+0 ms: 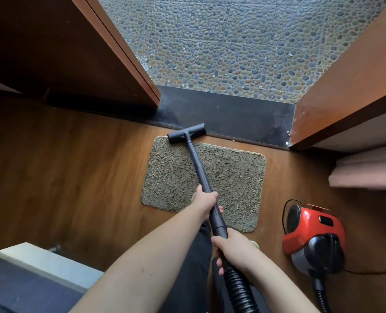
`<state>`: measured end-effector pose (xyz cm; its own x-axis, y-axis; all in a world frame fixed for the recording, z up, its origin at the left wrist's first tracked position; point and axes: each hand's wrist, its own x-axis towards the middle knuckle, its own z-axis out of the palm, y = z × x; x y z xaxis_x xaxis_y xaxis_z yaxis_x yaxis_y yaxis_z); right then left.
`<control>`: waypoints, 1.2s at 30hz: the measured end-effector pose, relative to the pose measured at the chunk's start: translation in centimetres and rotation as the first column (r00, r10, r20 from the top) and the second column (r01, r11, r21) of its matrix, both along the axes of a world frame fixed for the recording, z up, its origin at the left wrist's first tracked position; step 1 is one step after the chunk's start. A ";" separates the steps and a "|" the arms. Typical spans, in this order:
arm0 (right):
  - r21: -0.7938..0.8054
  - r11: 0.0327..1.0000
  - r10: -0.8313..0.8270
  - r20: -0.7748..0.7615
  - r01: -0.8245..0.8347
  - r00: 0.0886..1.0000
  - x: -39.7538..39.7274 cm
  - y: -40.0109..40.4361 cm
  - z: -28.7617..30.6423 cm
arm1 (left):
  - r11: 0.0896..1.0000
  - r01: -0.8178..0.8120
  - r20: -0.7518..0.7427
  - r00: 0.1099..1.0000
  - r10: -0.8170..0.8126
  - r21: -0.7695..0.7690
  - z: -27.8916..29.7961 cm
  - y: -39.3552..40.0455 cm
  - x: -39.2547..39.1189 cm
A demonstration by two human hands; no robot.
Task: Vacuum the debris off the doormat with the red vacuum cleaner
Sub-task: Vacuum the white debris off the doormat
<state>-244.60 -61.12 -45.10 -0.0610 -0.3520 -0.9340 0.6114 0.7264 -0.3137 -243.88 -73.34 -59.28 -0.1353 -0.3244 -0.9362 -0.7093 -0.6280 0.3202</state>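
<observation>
At doormat (228,177) far edge sits nozzle (186,133); L hand (206,199) & R hand (231,247) grip clamped on wand (196,161).

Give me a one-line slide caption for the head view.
Both hands, left hand ahead of right hand, grip the black wand, floor nozzle at the doormat's far edge.

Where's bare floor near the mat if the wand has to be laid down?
Widest bare patch: wood floor left of the doormat, up to the dark threshold. A narrower strip lies between the mat's right edge and the folded cloth. Crowded lower right: red vacuum cleaner, hose, cord.
</observation>
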 end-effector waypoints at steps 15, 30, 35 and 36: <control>0.018 0.999 0.046 0.002 -0.046 0.999 1.6 6.0 1.6 | 0.997 -0.009 0.022 1.000 0.008 0.071 2.7 6.4 2.1; 0.008 0.997 0.081 -0.016 -0.081 0.997 0.0 -3.3 -0.6 | 0.999 0.039 0.002 0.999 -0.039 -0.029 0.5 -2.9 0.1; -0.032 0.999 -0.021 0.002 0.021 1.000 -0.8 -1.4 -0.6 | 0.999 0.049 0.014 0.999 -0.048 -0.025 0.9 -1.9 -1.1; -0.029 0.999 -0.026 -0.008 0.026 1.000 -0.8 -0.4 -0.4 | 0.998 0.054 0.013 0.998 -0.053 -0.012 1.0 -0.8 -1.2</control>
<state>-245.39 -61.52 -45.48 -0.0785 -0.3774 -0.9227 0.6269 0.7010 -0.3401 -245.10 -74.12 -58.25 -0.1411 -0.3283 -0.9340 -0.7458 -0.5852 0.3184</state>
